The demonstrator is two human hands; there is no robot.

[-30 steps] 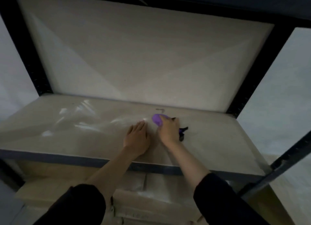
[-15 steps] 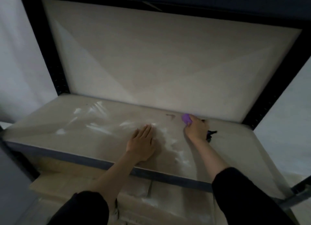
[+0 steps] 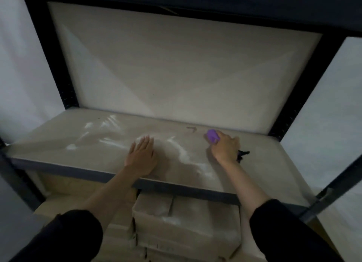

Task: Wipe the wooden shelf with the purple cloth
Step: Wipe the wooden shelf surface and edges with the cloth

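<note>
I have the right hand (image 3: 225, 147) on the pale wooden shelf board with the dark front edge (image 3: 78, 150), towards its back right. Its fingers curl over a bunched purple cloth (image 3: 212, 136) and press it to the wood, and only the front lump of cloth shows past the fingertips. Something small and black (image 3: 242, 155) sticks out at the heel of that hand; I cannot tell what it is.

The left hand (image 3: 141, 156) lies flat near the front edge at the middle, palm down and fingers straight and close together. It holds nothing and seems to brace me.

I judge the wiping to be under way, not finished. Bright streaks sit on the left and middle of the board, but I cannot tell damp sheen from glare. A short dark hooked mark (image 3: 191, 129) lies just beside the cloth, near the back panel, not yet rubbed away. The board's right end, beyond my hand, looks dull and, I would guess, is yet to be done. Pale cardboard boxes (image 3: 186, 218) are stacked below the shelf.
</note>
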